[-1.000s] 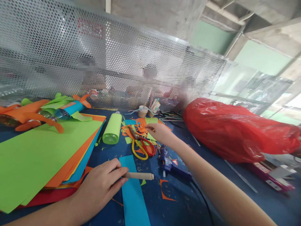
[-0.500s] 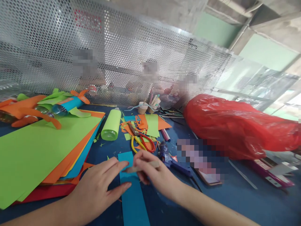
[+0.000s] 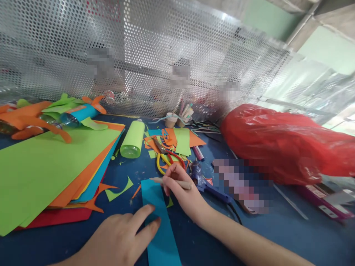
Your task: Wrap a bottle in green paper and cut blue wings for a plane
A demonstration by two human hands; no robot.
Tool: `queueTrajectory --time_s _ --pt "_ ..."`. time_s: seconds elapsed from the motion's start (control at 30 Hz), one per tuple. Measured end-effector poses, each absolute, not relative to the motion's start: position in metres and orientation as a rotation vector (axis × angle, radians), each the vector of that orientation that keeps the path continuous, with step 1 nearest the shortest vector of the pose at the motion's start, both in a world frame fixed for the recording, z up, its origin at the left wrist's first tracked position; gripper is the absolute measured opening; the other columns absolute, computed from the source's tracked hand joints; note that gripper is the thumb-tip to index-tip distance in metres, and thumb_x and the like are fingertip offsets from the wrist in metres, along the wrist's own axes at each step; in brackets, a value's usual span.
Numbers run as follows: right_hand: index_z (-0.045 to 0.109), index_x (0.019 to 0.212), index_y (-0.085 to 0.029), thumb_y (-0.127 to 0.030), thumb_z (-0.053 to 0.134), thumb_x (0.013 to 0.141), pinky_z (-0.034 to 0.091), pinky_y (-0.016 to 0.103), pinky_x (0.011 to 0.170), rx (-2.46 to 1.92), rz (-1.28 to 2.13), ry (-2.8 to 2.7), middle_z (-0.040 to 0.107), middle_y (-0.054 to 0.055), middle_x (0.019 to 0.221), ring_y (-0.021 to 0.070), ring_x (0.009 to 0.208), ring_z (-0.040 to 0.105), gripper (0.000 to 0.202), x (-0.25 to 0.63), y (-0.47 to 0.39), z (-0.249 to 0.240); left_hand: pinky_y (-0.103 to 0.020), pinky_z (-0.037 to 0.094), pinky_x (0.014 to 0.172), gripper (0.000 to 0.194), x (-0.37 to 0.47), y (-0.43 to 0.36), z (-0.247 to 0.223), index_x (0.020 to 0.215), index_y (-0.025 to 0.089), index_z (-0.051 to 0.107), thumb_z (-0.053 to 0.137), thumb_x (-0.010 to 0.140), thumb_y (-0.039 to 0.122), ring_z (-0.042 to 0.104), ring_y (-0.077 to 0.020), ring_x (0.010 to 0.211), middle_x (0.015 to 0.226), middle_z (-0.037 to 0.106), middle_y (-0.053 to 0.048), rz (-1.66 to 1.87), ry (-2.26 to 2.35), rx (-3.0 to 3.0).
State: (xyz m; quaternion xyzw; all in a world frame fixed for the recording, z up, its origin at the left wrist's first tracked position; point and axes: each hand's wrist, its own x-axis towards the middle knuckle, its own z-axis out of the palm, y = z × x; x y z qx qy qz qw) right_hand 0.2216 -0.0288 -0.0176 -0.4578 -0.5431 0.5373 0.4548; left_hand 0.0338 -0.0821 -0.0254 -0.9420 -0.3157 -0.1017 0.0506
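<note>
One second ago the left hand [image 3: 122, 240] held the wooden stick [image 3: 173, 182] on the blue paper strip [image 3: 159, 221], while the right hand [image 3: 183, 192] reached far behind the strip, to the paper scraps by the scissors [image 3: 166, 160]. Now the right hand has come back and holds the stick itself at the far end of the strip. The left hand has released it and presses fingers on the strip, nearer the person.

Tan stick [image 3: 174, 182] lies crosswise above flat blue paper strip [image 3: 160, 225]
</note>
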Motion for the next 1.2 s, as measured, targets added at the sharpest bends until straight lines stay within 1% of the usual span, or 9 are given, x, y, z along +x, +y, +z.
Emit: queueTrajectory --time_s 0.07,0.17,0.3,0.4,0.57,0.67,0.9,1.03,1.2 --pt "0.044 0.074 -0.022 -0.031 0.062 0.079 0.029 0.023 0.048 -1.156 1.302 -1.383 0.046 -0.010 0.052 0.0093 0.048 0.039 0.020 0.222 -0.028 -0.020 -0.030 0.062 0.057 0.035 0.033 -0.088 -0.029 0.120 0.025 0.063 0.054 0.087 0.031 0.073 -0.0199 0.070 0.122 0.068 -0.008 -0.265 -0.906 -2.867" --pt "0.043 0.072 -0.023 -0.031 0.058 0.080 0.025 0.023 0.044 -1.181 1.271 -1.418 0.042 -0.010 0.050 0.0089 0.045 0.034 0.019 0.223 -0.026 -0.024 -0.028 0.061 0.057 0.041 0.033 -0.092 -0.036 0.120 0.024 0.062 0.042 0.087 0.012 0.073 -0.0193 0.071 0.120 0.069 -0.009 -0.286 -0.823 -2.842" --pt "0.041 0.070 -0.024 -0.031 0.057 0.079 0.023 0.024 0.045 -1.169 1.247 -1.463 0.039 -0.011 0.049 0.0089 0.045 0.030 0.020 0.222 -0.024 -0.028 -0.030 0.060 0.053 0.044 0.035 -0.093 -0.040 0.121 0.022 0.060 0.041 0.083 0.008 0.073 -0.0217 0.069 0.122 0.066 -0.018 -0.310 -0.779 -2.826" --pt "0.040 0.068 -0.024 -0.032 0.056 0.080 0.024 0.024 0.047 -1.158 1.239 -1.499 0.038 -0.010 0.051 0.0091 0.046 0.029 0.021 0.222 -0.024 -0.028 -0.029 0.059 0.051 0.045 0.036 -0.094 -0.039 0.122 0.024 0.059 0.044 0.082 0.008 0.073 -0.0214 0.067 0.123 0.065 -0.020 -0.262 -0.791 -2.816" --pt "0.042 0.066 -0.023 -0.033 0.059 0.078 0.023 0.024 0.047 -1.138 1.249 -1.577 0.038 -0.008 0.056 0.0095 0.050 0.030 0.024 0.223 -0.025 -0.026 -0.031 0.060 0.053 0.053 0.038 -0.096 -0.034 0.135 0.021 0.050 0.047 0.082 0.012 0.072 -0.0210 0.067 0.127 0.064 -0.015 -0.187 -0.881 -2.831" --pt "0.042 0.066 -0.023 -0.033 0.058 0.079 0.022 0.024 0.046 -1.128 1.255 -1.608 0.036 -0.009 0.055 0.0092 0.049 0.028 0.023 0.223 -0.026 -0.026 -0.031 0.061 0.055 0.053 0.040 -0.096 -0.033 0.135 0.022 0.051 0.051 0.082 0.017 0.072 -0.0207 0.068 0.129 0.063 -0.012 -0.142 -0.922 -2.840" --pt "0.043 0.067 -0.021 -0.029 0.056 0.079 0.023 0.023 0.046 -1.101 1.269 -1.658 0.038 -0.008 0.057 0.0086 0.050 0.029 0.020 0.223 -0.026 -0.025 -0.032 0.060 0.054 0.054 0.038 -0.096 -0.035 0.133 0.019 0.053 0.053 0.088 0.049 0.072 -0.0224 0.069 0.129 0.063 -0.016 -0.170 -0.886 -2.859" --pt "0.043 0.066 -0.021 -0.029 0.057 0.079 0.023 0.023 0.046 -1.102 1.276 -1.666 0.037 -0.008 0.057 0.0085 0.050 0.028 0.021 0.222 -0.026 -0.024 -0.031 0.059 0.053 0.052 0.038 -0.096 -0.036 0.132 0.020 0.053 0.045 0.092 0.052 0.072 -0.0216 0.069 0.128 0.063 -0.015 -0.189 -0.892 -2.852" --pt "0.042 0.065 -0.022 -0.029 0.058 0.078 0.022 0.023 0.046 -1.117 1.293 -1.657 0.036 -0.008 0.056 0.0086 0.050 0.028 0.022 0.222 -0.027 -0.022 -0.031 0.059 0.050 0.048 0.039 -0.095 -0.036 0.132 0.019 0.054 0.041 0.095 0.047 0.071 -0.0218 0.066 0.126 0.064 -0.016 -0.188 -0.875 -2.861"
